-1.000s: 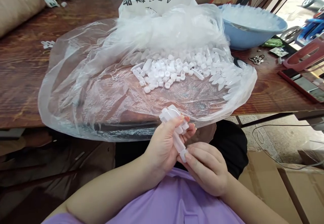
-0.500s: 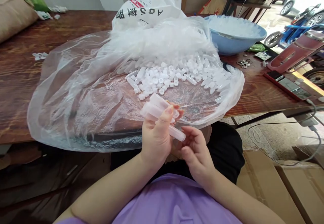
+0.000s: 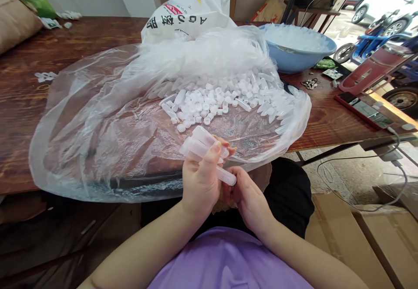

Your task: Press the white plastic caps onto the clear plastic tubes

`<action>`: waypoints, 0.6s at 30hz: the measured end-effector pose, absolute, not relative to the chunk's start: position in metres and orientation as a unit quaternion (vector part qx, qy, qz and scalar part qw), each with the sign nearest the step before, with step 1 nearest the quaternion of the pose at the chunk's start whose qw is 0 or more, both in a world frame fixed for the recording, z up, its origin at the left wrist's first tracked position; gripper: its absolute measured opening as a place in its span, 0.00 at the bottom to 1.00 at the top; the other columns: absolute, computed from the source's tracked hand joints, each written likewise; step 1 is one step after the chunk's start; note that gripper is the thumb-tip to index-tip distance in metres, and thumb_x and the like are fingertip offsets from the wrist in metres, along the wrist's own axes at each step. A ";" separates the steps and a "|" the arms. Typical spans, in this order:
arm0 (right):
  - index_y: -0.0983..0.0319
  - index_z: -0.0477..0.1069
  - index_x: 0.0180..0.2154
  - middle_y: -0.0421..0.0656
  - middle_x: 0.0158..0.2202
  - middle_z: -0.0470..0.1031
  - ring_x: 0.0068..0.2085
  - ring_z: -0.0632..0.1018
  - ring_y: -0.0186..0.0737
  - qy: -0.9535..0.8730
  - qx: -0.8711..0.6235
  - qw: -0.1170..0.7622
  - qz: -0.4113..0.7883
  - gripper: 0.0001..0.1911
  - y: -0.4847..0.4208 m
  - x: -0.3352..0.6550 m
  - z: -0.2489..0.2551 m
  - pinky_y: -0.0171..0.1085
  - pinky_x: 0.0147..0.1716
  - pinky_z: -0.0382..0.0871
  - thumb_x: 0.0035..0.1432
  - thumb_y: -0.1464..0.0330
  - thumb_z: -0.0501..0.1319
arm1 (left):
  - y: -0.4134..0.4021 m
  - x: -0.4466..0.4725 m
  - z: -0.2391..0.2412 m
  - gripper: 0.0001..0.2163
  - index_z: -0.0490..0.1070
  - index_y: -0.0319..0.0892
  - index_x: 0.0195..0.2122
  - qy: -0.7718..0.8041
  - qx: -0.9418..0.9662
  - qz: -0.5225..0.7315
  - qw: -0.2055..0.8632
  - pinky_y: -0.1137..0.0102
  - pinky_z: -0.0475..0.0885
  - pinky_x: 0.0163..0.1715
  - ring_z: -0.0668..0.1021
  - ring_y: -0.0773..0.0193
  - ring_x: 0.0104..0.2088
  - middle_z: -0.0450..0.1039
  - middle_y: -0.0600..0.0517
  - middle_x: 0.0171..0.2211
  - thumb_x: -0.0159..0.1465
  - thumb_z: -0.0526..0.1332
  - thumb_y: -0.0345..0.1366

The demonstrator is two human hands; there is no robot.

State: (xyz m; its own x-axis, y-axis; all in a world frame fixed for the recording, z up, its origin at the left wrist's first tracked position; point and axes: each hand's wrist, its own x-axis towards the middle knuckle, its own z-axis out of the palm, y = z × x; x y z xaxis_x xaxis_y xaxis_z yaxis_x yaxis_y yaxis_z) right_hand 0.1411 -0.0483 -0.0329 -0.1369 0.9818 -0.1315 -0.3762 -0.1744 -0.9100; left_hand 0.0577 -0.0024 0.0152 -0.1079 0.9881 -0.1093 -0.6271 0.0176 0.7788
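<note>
Several translucent white plastic tubes (image 3: 198,143) are bunched in my left hand (image 3: 200,184), which is closed round them with the thumb on top. Their rounded ends point away to the left, and a threaded neck shows near my fingers. One lower tube (image 3: 224,175) sticks out to the right, its end toward me. My right hand (image 3: 251,202) is curled against that end, fingers partly hidden beneath it. Beyond my hands, small white caps (image 3: 205,103) lie heaped on clear plastic sheeting (image 3: 107,149), mixed with more loose tubes (image 3: 272,108).
A printed white sack (image 3: 189,14) stands behind the heap. To its right, a blue basin (image 3: 290,58) is piled with translucent pieces. Keys (image 3: 309,83), a phone (image 3: 365,110) and a pink bottle (image 3: 375,69) sit on the right of the wooden table (image 3: 19,127). Cardboard boxes (image 3: 342,241) stand below.
My right hand has moved up and left and turned inward, curling against the end of the lower tube. The left hand keeps its bunch nearly in place. The view has shifted slightly.
</note>
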 end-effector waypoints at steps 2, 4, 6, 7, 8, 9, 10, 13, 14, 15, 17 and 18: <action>0.59 0.63 0.35 0.35 0.24 0.63 0.23 0.64 0.30 -0.386 -0.405 0.532 0.636 0.17 -0.050 0.139 -0.034 0.31 0.22 0.60 0.55 0.52 0.58 | -0.003 0.057 0.015 0.03 0.72 0.43 0.28 0.353 0.246 0.659 0.617 0.72 0.73 0.36 0.75 0.71 0.29 0.71 0.57 0.27 0.52 0.65 0.34; 0.59 0.63 0.33 0.34 0.23 0.62 0.23 0.64 0.29 -0.391 -0.396 0.530 0.640 0.17 -0.052 0.137 -0.035 0.30 0.23 0.59 0.54 0.53 0.60 | -0.003 0.057 0.015 0.03 0.72 0.42 0.28 0.345 0.247 0.661 0.619 0.72 0.73 0.36 0.74 0.71 0.29 0.71 0.57 0.27 0.52 0.64 0.34; 0.60 0.61 0.28 0.33 0.19 0.60 0.21 0.62 0.28 -0.360 -0.360 0.529 0.679 0.17 -0.053 0.136 -0.035 0.29 0.21 0.57 0.54 0.53 0.59 | -0.004 0.057 0.015 0.03 0.72 0.42 0.28 0.331 0.261 0.658 0.624 0.73 0.73 0.35 0.74 0.70 0.29 0.70 0.56 0.27 0.53 0.64 0.34; 0.61 0.60 0.26 0.33 0.18 0.59 0.19 0.60 0.27 -0.333 -0.334 0.528 0.706 0.18 -0.053 0.135 -0.035 0.29 0.20 0.55 0.54 0.54 0.60 | -0.004 0.056 0.015 0.03 0.72 0.41 0.28 0.324 0.270 0.655 0.627 0.73 0.73 0.35 0.74 0.70 0.28 0.70 0.56 0.27 0.53 0.64 0.34; 0.61 0.59 0.25 0.32 0.17 0.57 0.18 0.58 0.26 -0.304 -0.305 0.524 0.735 0.19 -0.053 0.135 -0.035 0.28 0.18 0.53 0.53 0.54 0.61 | -0.004 0.056 0.014 0.03 0.72 0.41 0.27 0.317 0.280 0.650 0.631 0.73 0.73 0.35 0.74 0.70 0.28 0.70 0.56 0.27 0.54 0.63 0.34; 0.61 0.59 0.24 0.32 0.17 0.56 0.17 0.55 0.25 -0.275 -0.277 0.515 0.763 0.19 -0.052 0.136 -0.034 0.27 0.17 0.51 0.52 0.55 0.61 | -0.005 0.055 0.013 0.03 0.72 0.41 0.27 0.314 0.289 0.645 0.634 0.73 0.72 0.34 0.74 0.71 0.28 0.70 0.56 0.27 0.54 0.63 0.34; 0.62 0.59 0.23 0.31 0.16 0.54 0.16 0.53 0.24 -0.248 -0.253 0.500 0.791 0.19 -0.051 0.137 -0.034 0.26 0.16 0.48 0.52 0.55 0.61 | -0.006 0.054 0.011 0.03 0.72 0.41 0.27 0.314 0.298 0.637 0.638 0.73 0.72 0.34 0.74 0.71 0.28 0.70 0.56 0.27 0.55 0.62 0.34; 0.62 0.59 0.21 0.30 0.14 0.51 0.15 0.48 0.23 -0.165 -0.202 0.412 0.873 0.20 -0.047 0.143 -0.034 0.26 0.13 0.42 0.52 0.54 0.60 | -0.008 0.052 0.004 0.04 0.73 0.41 0.28 0.321 0.333 0.618 0.636 0.74 0.71 0.35 0.74 0.70 0.28 0.70 0.56 0.26 0.58 0.60 0.34; 0.62 0.59 0.21 0.30 0.14 0.50 0.15 0.48 0.23 -0.140 -0.191 0.380 0.894 0.21 -0.046 0.146 -0.034 0.25 0.12 0.42 0.51 0.54 0.60 | -0.009 0.051 0.001 0.04 0.73 0.41 0.28 0.322 0.349 0.610 0.635 0.73 0.71 0.35 0.74 0.70 0.28 0.70 0.56 0.26 0.58 0.60 0.34; 0.62 0.58 0.21 0.30 0.13 0.50 0.14 0.48 0.23 -0.121 -0.185 0.351 0.910 0.21 -0.046 0.148 -0.035 0.25 0.12 0.42 0.51 0.53 0.60 | -0.010 0.051 -0.001 0.04 0.72 0.41 0.28 0.324 0.362 0.602 0.634 0.73 0.71 0.36 0.74 0.69 0.29 0.71 0.55 0.26 0.58 0.60 0.34; 0.63 0.59 0.21 0.31 0.14 0.51 0.15 0.49 0.24 -0.107 -0.186 0.316 0.924 0.21 -0.046 0.152 -0.036 0.25 0.12 0.43 0.51 0.53 0.60 | -0.013 0.050 -0.005 0.04 0.72 0.41 0.28 0.326 0.376 0.590 0.635 0.72 0.71 0.37 0.74 0.69 0.30 0.71 0.54 0.27 0.59 0.60 0.34; 0.63 0.60 0.22 0.31 0.14 0.53 0.15 0.50 0.24 -0.113 -0.192 0.313 0.923 0.21 -0.046 0.154 -0.037 0.25 0.12 0.44 0.51 0.53 0.60 | -0.013 0.050 -0.007 0.04 0.72 0.41 0.29 0.328 0.377 0.588 0.636 0.72 0.71 0.37 0.74 0.69 0.30 0.71 0.54 0.28 0.59 0.60 0.34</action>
